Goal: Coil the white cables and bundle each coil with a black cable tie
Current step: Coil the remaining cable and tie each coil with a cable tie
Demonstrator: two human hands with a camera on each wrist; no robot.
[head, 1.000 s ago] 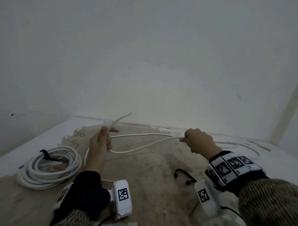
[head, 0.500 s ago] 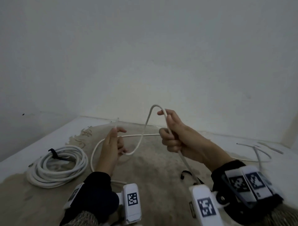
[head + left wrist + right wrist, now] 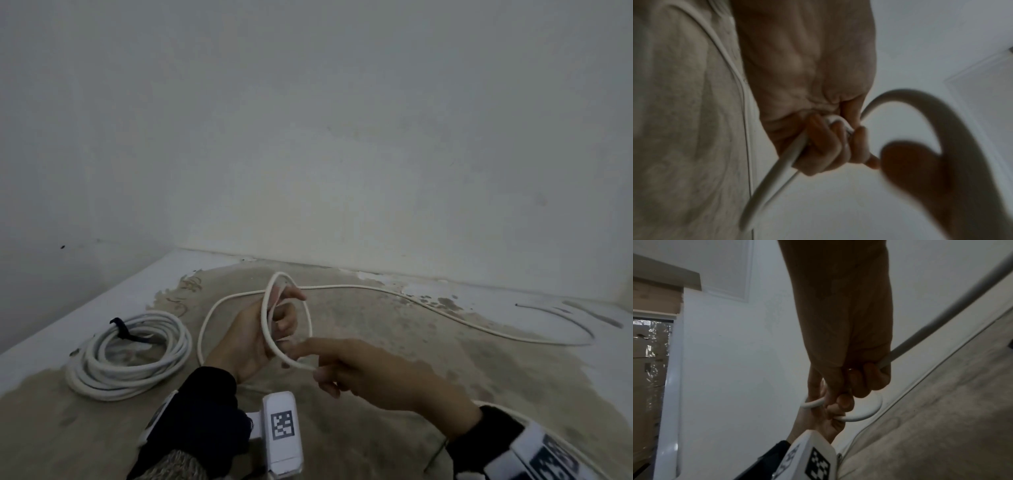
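The right hand (image 3: pixel 370 370) has come down, pinching the white cable (image 3: pixel 270 329) loop against the left hand (image 3: pixel 260 335), which is still gripping it.

A pale wall (image 3: pixel 308 137) rises behind the stained, sandy floor (image 3: pixel 394 342).

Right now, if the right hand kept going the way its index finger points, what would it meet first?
The right hand points left toward the left hand, which grips the white cable loop. It would likely meet that loop and those fingers first; depth is unclear.
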